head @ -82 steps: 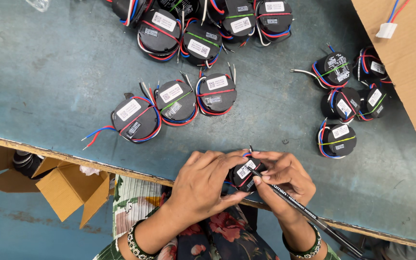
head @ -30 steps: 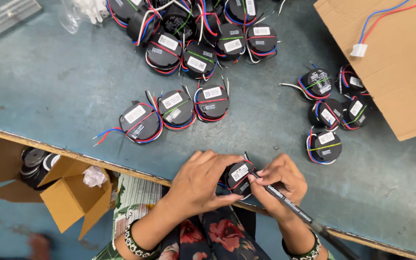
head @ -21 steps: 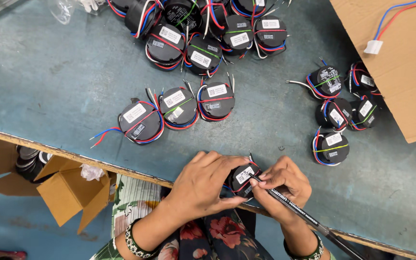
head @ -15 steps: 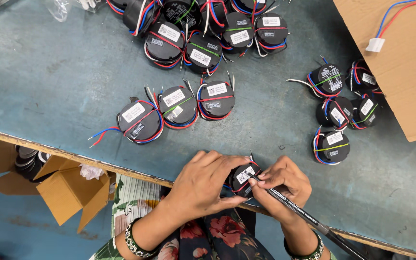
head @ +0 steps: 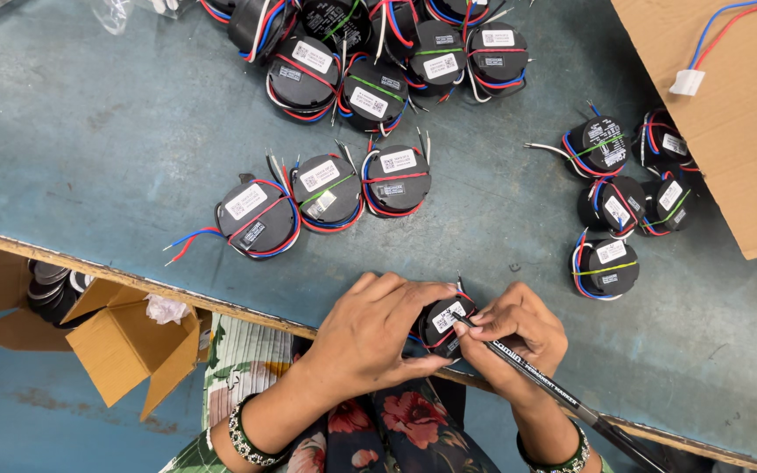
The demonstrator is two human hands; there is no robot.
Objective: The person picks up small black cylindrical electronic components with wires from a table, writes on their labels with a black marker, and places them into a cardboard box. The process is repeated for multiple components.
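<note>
My left hand (head: 377,328) wraps around a round black module (head: 442,321) with a white label and red and blue wires, held at the near edge of the blue-green table (head: 116,166). My right hand (head: 519,331) grips a black marker pen (head: 543,387), its tip resting on the module's label. The right fingers also touch the module's side. Three similar black modules (head: 321,194) lie in a row just beyond my hands.
Several more wired black modules are heaped at the far edge (head: 378,52) and grouped at right (head: 624,201). A cardboard sheet (head: 738,114) with a white connector and wires covers the far right corner. An open cardboard box (head: 107,337) sits below the table at left.
My hands have stayed on the same module with the pen at its label. Only the view has shifted slightly; the things on the table have not moved.
</note>
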